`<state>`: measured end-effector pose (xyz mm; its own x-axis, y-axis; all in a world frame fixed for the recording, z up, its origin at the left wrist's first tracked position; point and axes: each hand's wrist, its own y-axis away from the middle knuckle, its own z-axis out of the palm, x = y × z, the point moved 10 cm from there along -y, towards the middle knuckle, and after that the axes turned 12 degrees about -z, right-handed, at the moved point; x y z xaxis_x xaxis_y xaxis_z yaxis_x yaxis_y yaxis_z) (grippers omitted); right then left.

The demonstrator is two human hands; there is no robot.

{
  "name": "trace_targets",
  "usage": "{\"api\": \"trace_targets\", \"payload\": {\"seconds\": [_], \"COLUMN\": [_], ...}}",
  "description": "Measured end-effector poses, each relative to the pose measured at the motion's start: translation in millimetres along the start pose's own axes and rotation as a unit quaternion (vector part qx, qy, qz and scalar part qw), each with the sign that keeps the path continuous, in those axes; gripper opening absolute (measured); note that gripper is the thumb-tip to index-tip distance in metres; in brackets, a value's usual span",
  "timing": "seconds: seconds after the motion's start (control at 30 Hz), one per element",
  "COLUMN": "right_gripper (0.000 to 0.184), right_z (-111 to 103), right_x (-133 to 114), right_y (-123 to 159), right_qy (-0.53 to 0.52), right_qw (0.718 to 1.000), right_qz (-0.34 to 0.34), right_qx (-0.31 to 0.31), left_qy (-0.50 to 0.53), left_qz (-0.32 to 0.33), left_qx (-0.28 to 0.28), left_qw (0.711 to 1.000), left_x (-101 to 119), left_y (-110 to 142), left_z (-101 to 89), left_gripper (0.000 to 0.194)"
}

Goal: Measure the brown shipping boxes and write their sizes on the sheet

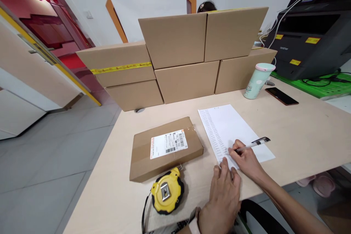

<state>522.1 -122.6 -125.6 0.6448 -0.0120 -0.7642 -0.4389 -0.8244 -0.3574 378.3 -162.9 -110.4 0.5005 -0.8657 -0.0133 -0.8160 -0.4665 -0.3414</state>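
Observation:
My right hand (246, 159) grips a black-capped, clear-barrelled pen (253, 143), its tip down at the lower part of a white paper sheet (236, 128). Columns of small print run along the sheet's left side. My left hand (223, 190) lies with spread fingers over the sheet's bottom edge, fingertips touching the paper and table. To the left of both hands is a flat brown cardboard parcel (142, 150) bearing a white shipping label (168, 144). A yellow and black tape measure (168, 192) lies just in front of the parcel, its strap hanging to the left.
Stacked cardboard boxes (186, 80) form a wall along the table's back edge. A mint tumbler (257, 82) and a dark phone (282, 96) stand and lie at the back right, near a black printer (312, 40). Part of a person's head (207, 6) shows behind the boxes.

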Motion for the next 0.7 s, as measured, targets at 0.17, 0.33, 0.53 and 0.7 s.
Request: {"api": "trace_targets", "payload": {"seconds": [0.17, 0.33, 0.53, 0.7], "right_gripper": [0.026, 0.026, 0.026, 0.027], "right_z": [-0.6, -4.7, -2.9, -3.4], "right_x": [0.5, 1.4, 0.1, 0.2], "right_y": [0.5, 0.9, 0.5, 0.5], "right_qy": [-0.011, -0.009, -0.004, -0.005], "right_qw": [1.000, 1.000, 1.000, 1.000], "right_qz": [0.002, 0.004, 0.003, 0.002], "right_qx": [0.004, 0.024, 0.011, 0.014], "left_qy": [-0.005, -0.014, -0.020, -0.015], "left_qz": [-0.004, -0.004, -0.004, -0.001], "left_qx": [0.010, 0.014, 0.013, 0.002], "left_qw": [1.000, 1.000, 1.000, 1.000], "left_x": [1.6, 1.3, 1.0, 2.1], "left_y": [-0.9, -0.8, -0.7, -1.2], "left_z": [4.3, -0.2, -0.3, 7.8], "left_gripper": [0.073, 0.073, 0.068, 0.066]}}
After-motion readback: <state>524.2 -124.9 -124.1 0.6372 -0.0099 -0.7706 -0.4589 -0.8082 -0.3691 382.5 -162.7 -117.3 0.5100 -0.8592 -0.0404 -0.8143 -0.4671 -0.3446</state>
